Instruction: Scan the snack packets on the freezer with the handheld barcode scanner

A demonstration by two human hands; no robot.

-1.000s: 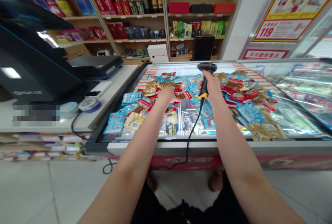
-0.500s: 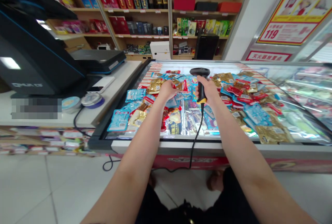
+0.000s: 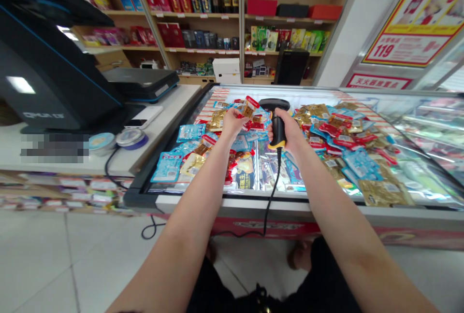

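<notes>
My left hand [image 3: 234, 122] is closed on a small red and brown snack packet [image 3: 250, 106], lifted a little above the pile. In my right hand [image 3: 287, 127] is a black and yellow barcode scanner [image 3: 279, 132], its head turned toward the packet and its cable hanging over the front edge. Under and around both hands, blue, gold and red snack packets lie on the glass top of a freezer chest. One heap of packets [image 3: 340, 134] spreads to the right of the scanner; blue packets [image 3: 166, 167] lie at the left.
On the counter at left stand a black checkout terminal [image 3: 54, 76], a flat black scale [image 3: 145, 83], a phone [image 3: 137, 123] and two round tubs, one with a purple base [image 3: 132, 140]. Behind the freezer [image 3: 232, 202] rise shelves of bottles and boxes.
My left hand has raised a red and brown packet off the pile. The scanner in my right hand has shifted slightly left and tilted toward it.
</notes>
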